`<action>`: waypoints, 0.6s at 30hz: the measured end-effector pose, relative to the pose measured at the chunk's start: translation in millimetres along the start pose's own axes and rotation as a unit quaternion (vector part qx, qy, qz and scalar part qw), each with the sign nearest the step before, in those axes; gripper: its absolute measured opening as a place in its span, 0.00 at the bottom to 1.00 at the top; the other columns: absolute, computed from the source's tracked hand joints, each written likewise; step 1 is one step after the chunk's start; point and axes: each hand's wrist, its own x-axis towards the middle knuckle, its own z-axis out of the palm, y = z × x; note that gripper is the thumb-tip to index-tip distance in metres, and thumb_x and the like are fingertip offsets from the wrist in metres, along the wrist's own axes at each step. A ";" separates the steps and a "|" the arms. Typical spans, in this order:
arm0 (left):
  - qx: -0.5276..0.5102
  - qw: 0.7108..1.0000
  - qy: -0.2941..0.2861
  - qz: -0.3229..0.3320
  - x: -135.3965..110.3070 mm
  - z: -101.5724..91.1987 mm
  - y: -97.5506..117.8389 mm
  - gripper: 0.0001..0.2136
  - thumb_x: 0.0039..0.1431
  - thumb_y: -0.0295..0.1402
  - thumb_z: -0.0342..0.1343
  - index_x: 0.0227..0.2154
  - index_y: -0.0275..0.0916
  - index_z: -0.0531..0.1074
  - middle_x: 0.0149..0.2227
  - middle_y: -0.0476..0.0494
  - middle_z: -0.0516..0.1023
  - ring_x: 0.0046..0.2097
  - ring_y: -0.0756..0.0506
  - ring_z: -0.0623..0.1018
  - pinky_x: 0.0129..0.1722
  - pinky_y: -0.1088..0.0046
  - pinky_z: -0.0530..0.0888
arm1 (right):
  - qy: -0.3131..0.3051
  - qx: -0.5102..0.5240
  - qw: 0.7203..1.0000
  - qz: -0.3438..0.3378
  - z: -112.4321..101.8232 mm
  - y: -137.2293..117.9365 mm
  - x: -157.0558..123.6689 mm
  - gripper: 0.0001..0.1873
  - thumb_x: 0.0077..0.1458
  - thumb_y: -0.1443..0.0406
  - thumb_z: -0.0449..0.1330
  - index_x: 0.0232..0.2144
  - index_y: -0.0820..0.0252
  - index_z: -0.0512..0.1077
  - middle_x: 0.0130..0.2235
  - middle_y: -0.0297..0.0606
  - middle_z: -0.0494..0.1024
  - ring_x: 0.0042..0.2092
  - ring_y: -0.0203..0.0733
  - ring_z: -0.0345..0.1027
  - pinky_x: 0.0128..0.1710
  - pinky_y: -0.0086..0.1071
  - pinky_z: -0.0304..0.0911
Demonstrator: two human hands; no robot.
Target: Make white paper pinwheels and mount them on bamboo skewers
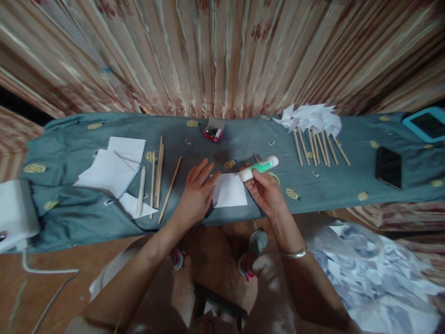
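Observation:
A square of white paper (pixel 230 190) lies on the cloth-covered table in front of me. My right hand (pixel 264 188) grips a white and green glue stick (pixel 260 168), its white end over the paper's upper right corner. At the paper's left edge is my left hand (pixel 196 192), fingers stretched out and apart, holding nothing. Its fingertips are close to the sheet, but I cannot tell whether they touch. Behind the glue stick, a thin pointed tip and a pale green curved edge show in part, mostly hidden by the right hand.
Left are white paper sheets (pixel 107 174), a white pen-like stick (pixel 141 191) and several wooden sticks (pixel 160 176). A small red box (pixel 213 130) stands open at the back. Paper pinwheels (pixel 313 119), a phone (pixel 388 167) and a blue-framed device (pixel 427 124) are right.

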 end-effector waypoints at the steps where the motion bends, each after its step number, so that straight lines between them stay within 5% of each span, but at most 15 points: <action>1: -0.006 1.000 -0.022 0.017 -3.3 2.2 5.6 0.17 0.65 0.29 0.47 0.56 0.39 0.67 0.63 0.34 0.65 0.68 0.37 0.56 0.63 0.45 0.60 | 0.012 -0.029 0.999 -0.021 -2.7 -1.2 -1.1 0.14 0.42 0.57 0.71 0.31 0.57 0.76 0.31 0.31 0.79 0.31 0.33 0.70 0.33 0.28 0.67; 6: -0.005 0.994 -0.095 0.055 -18.6 14.6 27.4 0.22 0.62 0.38 0.54 0.58 0.38 0.66 0.64 0.28 0.62 0.68 0.32 0.56 0.62 0.42 0.59 | 0.022 -0.167 0.980 -0.109 -4.7 1.8 -11.2 0.15 0.44 0.56 0.70 0.32 0.55 0.75 0.30 0.30 0.78 0.33 0.36 0.70 0.38 0.32 0.66; 18: -0.011 0.993 -0.111 0.026 -17.9 17.7 34.6 0.24 0.59 0.39 0.58 0.57 0.40 0.67 0.65 0.29 0.60 0.68 0.31 0.56 0.64 0.43 0.55 | -0.014 -0.397 0.902 -0.166 2.2 20.0 -18.2 0.14 0.53 0.54 0.64 0.38 0.54 0.70 0.36 0.34 0.77 0.38 0.42 0.71 0.43 0.39 0.68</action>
